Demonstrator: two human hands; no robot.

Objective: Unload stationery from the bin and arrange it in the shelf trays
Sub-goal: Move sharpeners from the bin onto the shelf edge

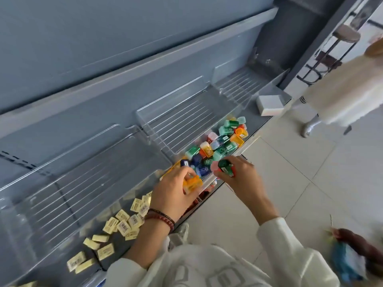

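My left hand (pixel 174 192) clamps an orange box (pixel 193 183), my right hand (pixel 241 174) a green box (pixel 224 165); both at the tray's (pixel 172 125) front edge, probably for arranging.

No print on the yellow erasers (pixel 124 226) can be read.

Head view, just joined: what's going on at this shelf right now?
A person is stocking clear trays on a grey shelf. The left hand grips an orange piece and the right hand grips a green piece, both at the near edge of the middle tray, where a heap of coloured pieces lies. The left tray holds scattered yellow blocks. A white box sits on the shelf farther right.
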